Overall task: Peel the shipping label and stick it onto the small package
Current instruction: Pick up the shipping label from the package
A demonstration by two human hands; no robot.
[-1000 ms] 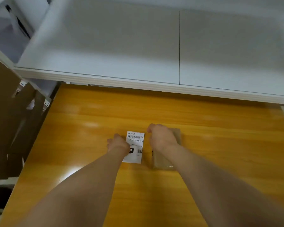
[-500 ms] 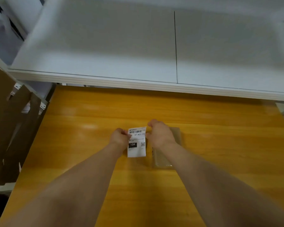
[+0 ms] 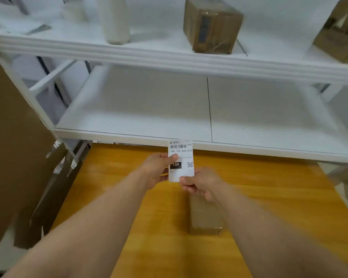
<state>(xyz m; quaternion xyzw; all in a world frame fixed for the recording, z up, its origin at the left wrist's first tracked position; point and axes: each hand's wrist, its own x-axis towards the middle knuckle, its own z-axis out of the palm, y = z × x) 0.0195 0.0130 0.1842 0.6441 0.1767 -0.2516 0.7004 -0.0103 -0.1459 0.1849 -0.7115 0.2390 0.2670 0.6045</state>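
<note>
A white shipping label (image 3: pixel 181 157) with a barcode, a black "15H" block and a QR code is held upright above the orange wooden table (image 3: pixel 269 197). My left hand (image 3: pixel 159 169) pinches its left edge with the thumb on the front. My right hand (image 3: pixel 199 182) pinches its bottom right corner. The small package (image 3: pixel 204 217), a flat brown parcel wrapped in clear tape, lies on the table below my right hand, partly hidden by my right wrist.
A white shelf unit (image 3: pixel 189 117) stands behind the table. Its upper shelf carries a taped cardboard box (image 3: pixel 211 25), a white roll (image 3: pixel 115 19) and another box (image 3: pixel 338 35) at the right. Flattened brown cardboard (image 3: pixel 14 147) leans at the left.
Both hands have lifted the label off the table and raised it upright. My right hand moved from the label's top to its bottom corner. The view tilted up, showing the upper shelf.
</note>
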